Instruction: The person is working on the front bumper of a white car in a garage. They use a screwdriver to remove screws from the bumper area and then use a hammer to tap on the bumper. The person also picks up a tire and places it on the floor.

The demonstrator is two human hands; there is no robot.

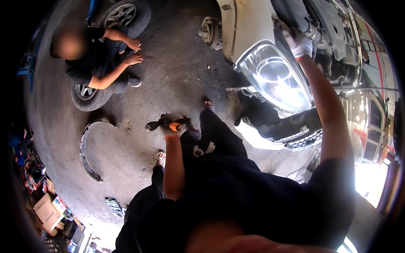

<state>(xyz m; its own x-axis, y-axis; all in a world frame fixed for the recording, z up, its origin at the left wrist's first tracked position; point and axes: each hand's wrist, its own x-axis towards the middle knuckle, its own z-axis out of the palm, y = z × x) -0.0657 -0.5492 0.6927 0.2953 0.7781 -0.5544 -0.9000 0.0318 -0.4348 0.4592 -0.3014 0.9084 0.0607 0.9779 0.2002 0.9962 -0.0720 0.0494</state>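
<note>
My left hand [168, 131], in a pale knitted glove with an orange cuff, is closed in front of my legs. It holds tools with a black handle [154, 125] and an orange handle [175, 126]; their working ends are not clear. My right hand [298, 44], gloved the same way, reaches over the front of a white car. Its fingers lie stretched out at the engine bay's edge, between the fender [252, 23] and the dark engine parts [322, 25]. Just below that hand is the car's large clear headlight [274, 76], with bright glare on it.
A person [90, 59] in dark clothes sits at the left, among loose wheels [130, 19]. A bare brake hub [210, 33] shows beside the fender. The detached bumper [263, 135] lies below the headlight. A curved strip [85, 154] and cardboard boxes [48, 213] are at the left.
</note>
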